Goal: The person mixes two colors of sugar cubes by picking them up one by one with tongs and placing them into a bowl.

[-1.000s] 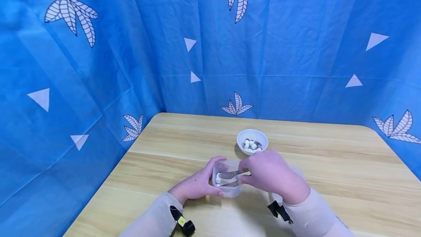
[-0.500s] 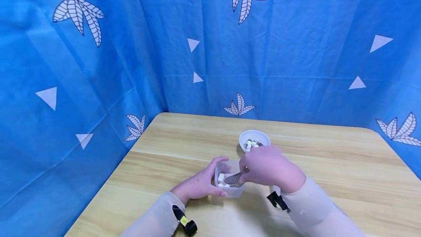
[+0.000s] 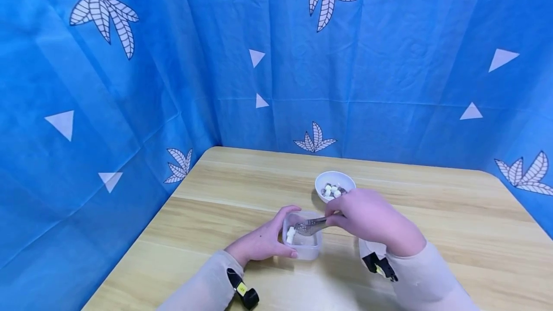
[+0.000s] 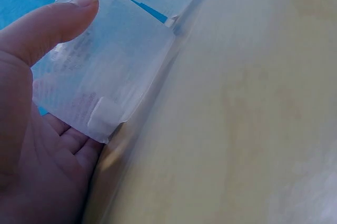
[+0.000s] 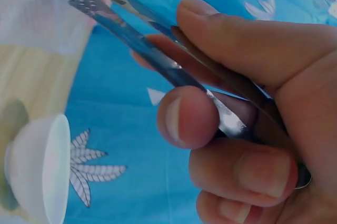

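Note:
My left hand [image 3: 264, 243] grips a clear plastic container [image 3: 306, 253] by its left side, the thumb along the near wall. A few white cubes [image 3: 291, 235] lie at the left inside it; one cube [image 4: 104, 117] shows through the wall in the left wrist view. My right hand [image 3: 369, 220] holds metal tongs [image 3: 312, 226] with perforated tips, the thumb and fingers around both arms. The tips reach into the container beside the cubes. In the right wrist view the tongs' arms [image 5: 152, 58] stand slightly apart, and the tips are partly cut off by the frame.
Behind the container a white bowl [image 3: 328, 177] holds several white and brown pieces. A second clear container [image 3: 370, 248] sits under my right forearm, mostly hidden. The wooden table [image 3: 242, 181] ends at a blue patterned curtain [image 3: 389, 61].
My right hand has drawn a little to the right, and the tongs now lie flatter, tips toward the container's far left. More of the container's floor shows. My left hand keeps its grip.

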Action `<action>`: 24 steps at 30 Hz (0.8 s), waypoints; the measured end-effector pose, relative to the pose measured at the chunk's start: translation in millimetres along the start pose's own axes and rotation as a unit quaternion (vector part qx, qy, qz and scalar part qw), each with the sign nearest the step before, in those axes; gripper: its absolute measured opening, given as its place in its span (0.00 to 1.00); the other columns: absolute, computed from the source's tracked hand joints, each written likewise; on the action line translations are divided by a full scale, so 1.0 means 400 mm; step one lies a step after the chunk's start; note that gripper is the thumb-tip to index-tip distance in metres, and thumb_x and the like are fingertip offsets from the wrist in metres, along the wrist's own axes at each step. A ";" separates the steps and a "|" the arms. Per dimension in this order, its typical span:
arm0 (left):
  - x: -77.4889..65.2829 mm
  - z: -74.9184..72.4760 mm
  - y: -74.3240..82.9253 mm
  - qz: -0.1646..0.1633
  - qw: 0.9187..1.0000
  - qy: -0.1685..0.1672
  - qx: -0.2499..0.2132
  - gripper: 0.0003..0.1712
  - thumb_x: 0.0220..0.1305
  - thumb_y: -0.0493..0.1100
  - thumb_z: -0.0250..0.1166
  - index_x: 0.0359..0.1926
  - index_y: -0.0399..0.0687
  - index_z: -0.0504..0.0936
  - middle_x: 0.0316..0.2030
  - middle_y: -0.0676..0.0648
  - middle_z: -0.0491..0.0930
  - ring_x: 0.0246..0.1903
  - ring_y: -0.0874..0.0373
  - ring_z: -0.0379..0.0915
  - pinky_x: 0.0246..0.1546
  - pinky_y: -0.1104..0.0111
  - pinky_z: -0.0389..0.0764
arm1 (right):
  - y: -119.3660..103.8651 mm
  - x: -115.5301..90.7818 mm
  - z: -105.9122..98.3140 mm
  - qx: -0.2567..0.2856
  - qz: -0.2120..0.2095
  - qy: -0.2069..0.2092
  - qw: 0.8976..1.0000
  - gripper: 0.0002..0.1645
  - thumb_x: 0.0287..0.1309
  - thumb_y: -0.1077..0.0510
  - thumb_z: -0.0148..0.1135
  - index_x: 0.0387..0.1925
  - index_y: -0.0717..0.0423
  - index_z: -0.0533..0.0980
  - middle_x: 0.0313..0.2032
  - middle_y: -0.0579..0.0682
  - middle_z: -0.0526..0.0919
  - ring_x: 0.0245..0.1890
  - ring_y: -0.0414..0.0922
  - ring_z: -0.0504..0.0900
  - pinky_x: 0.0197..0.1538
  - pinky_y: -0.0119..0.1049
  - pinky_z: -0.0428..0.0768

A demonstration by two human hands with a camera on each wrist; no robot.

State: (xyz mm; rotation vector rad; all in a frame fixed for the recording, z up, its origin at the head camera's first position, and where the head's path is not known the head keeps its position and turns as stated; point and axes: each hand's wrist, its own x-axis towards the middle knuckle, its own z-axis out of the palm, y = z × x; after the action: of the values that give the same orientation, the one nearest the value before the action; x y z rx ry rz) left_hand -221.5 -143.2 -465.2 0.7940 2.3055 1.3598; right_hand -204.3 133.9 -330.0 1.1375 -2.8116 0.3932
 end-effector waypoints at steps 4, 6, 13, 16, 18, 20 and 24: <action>0.001 0.003 0.001 -0.012 1.000 -0.001 -0.002 0.62 0.51 0.51 0.78 0.78 0.65 0.47 0.68 0.51 0.67 0.65 0.54 0.66 0.67 0.52 0.62 | 0.031 -0.026 -0.019 -0.001 0.018 0.036 0.999 0.03 0.62 0.48 0.70 0.37 0.38 0.86 0.28 0.27 0.80 0.23 0.31 0.71 0.30 0.36 0.75; 0.001 0.004 0.000 -0.014 1.000 0.000 -0.002 0.62 0.51 0.52 0.79 0.78 0.65 0.48 0.68 0.52 0.67 0.65 0.53 0.65 0.67 0.52 0.62 | 0.051 -0.038 -0.032 -0.005 0.028 0.056 0.998 0.05 0.63 0.49 0.69 0.40 0.39 0.87 0.30 0.28 0.82 0.25 0.31 0.74 0.32 0.39 0.78; 0.001 0.002 0.000 -0.011 1.000 0.004 0.002 0.61 0.52 0.51 0.79 0.78 0.61 0.48 0.66 0.55 0.69 0.65 0.55 0.65 0.67 0.53 0.62 | 0.123 -0.069 -0.057 -0.013 0.102 0.070 0.992 0.06 0.64 0.49 0.68 0.41 0.40 0.87 0.34 0.35 0.85 0.28 0.36 0.78 0.34 0.44 0.79; 0.000 0.001 0.000 -0.013 1.000 0.004 0.006 0.61 0.52 0.52 0.78 0.78 0.62 0.48 0.65 0.56 0.69 0.65 0.56 0.64 0.67 0.53 0.61 | 0.148 -0.072 -0.054 -0.023 0.134 0.061 0.989 0.07 0.65 0.49 0.67 0.42 0.41 0.87 0.35 0.39 0.87 0.31 0.39 0.81 0.36 0.49 0.80; 0.000 0.001 0.001 -0.013 1.000 0.004 0.005 0.60 0.52 0.52 0.78 0.78 0.63 0.48 0.66 0.56 0.69 0.66 0.56 0.64 0.68 0.52 0.61 | 0.160 -0.071 -0.050 -0.027 0.151 0.057 0.987 0.08 0.65 0.48 0.66 0.42 0.41 0.87 0.36 0.40 0.87 0.32 0.41 0.81 0.36 0.51 0.79; 0.000 0.002 0.001 -0.011 1.000 0.004 0.004 0.60 0.52 0.52 0.78 0.78 0.62 0.49 0.66 0.56 0.69 0.66 0.55 0.63 0.68 0.51 0.61 | 0.170 -0.069 -0.045 -0.026 0.164 0.055 0.985 0.08 0.65 0.48 0.66 0.42 0.41 0.87 0.36 0.41 0.87 0.31 0.42 0.81 0.35 0.51 0.79; 0.002 0.001 0.003 -0.012 1.000 0.002 0.001 0.61 0.52 0.51 0.78 0.78 0.62 0.48 0.66 0.55 0.68 0.67 0.55 0.62 0.69 0.50 0.59 | 0.183 -0.065 -0.036 -0.029 0.178 0.056 0.982 0.09 0.66 0.47 0.65 0.42 0.42 0.87 0.35 0.42 0.87 0.30 0.41 0.80 0.32 0.48 0.78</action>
State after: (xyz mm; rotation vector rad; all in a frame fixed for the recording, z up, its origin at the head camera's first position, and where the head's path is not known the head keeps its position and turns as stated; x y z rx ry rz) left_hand -221.6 -141.9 -464.4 0.7618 2.3117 1.3507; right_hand -236.6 205.6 -335.5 0.5786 -2.8996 0.3811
